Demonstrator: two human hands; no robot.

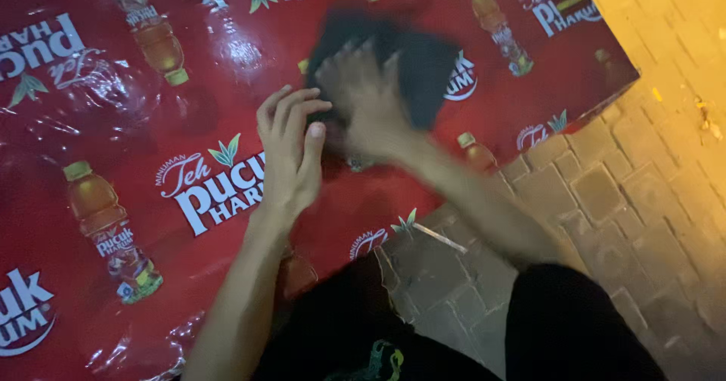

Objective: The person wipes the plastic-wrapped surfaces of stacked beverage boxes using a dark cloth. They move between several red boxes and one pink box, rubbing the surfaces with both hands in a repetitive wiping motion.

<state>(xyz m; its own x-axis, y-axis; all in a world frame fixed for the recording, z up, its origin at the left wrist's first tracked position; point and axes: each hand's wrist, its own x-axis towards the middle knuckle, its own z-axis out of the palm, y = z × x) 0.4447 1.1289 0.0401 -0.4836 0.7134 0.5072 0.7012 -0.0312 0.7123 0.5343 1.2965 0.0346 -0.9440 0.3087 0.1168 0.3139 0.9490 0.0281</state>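
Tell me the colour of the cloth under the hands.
Black cloth, seen in the head view, lying on a red sheet.

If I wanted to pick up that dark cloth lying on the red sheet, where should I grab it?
Probably the far right edge of the dark cloth, coming from the right. That part lies flat and bare on the red printed sheet; the near left part is covered by the blurred right hand, with the left hand beside it.

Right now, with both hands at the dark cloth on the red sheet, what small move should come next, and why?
Probably press the left hand flat on the near edge of the dark cloth. The right hand is blurred on top of it, and the cloth looks bunched on the glossy red sheet, so it may slide.
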